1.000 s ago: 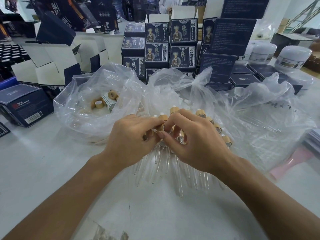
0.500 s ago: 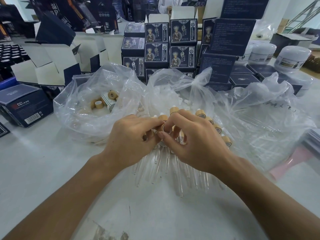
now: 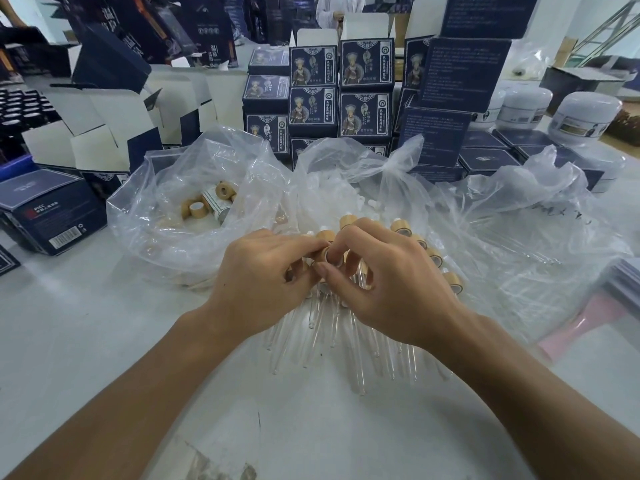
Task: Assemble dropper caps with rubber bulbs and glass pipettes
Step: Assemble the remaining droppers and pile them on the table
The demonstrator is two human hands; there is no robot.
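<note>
White worktable [image 3: 86, 341] carried a fan of finished droppers [image 3: 346, 327] before three plastic bags, above which the left hand [image 3: 256, 285] and right hand [image 3: 391, 289] together pinched one wooden dropper cap [image 3: 327, 252], evidently mid-fitting; next move likely demands seating its pipette straight.

Barely any change; the right hand [image 3: 391, 289] fingers curl slightly tighter round the dropper cap [image 3: 327, 254].
</note>
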